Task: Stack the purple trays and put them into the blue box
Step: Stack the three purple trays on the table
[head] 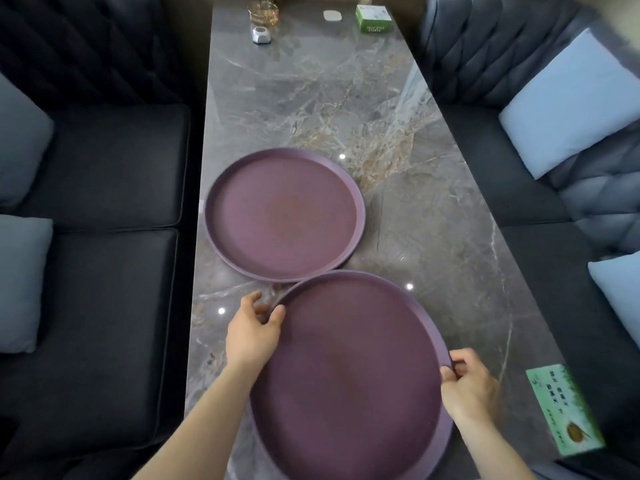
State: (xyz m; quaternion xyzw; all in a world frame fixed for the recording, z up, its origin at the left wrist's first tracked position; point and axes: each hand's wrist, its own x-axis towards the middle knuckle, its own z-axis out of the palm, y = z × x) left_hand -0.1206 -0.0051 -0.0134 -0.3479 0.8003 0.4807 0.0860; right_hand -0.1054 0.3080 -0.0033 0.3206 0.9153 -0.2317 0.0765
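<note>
Head view, steeply down, close

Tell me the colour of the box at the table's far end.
Green and white, the box stands at the far right; the head view, the only one, shows it.

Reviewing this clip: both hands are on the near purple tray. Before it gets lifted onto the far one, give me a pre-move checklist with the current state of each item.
1. Left hand gripping the near tray at its left rim: ok.
2. Right hand gripping the right rim, roughly opposite: ok.
3. Near tray empty: ok.
4. Far tray empty and lying flat on the table, ready to receive: ok.
5. Path between the trays clear; their rims nearly meet, contact or overlap unclear: cannot tell.
6. Blue box located for the final step: not ok, none in view.
</note>
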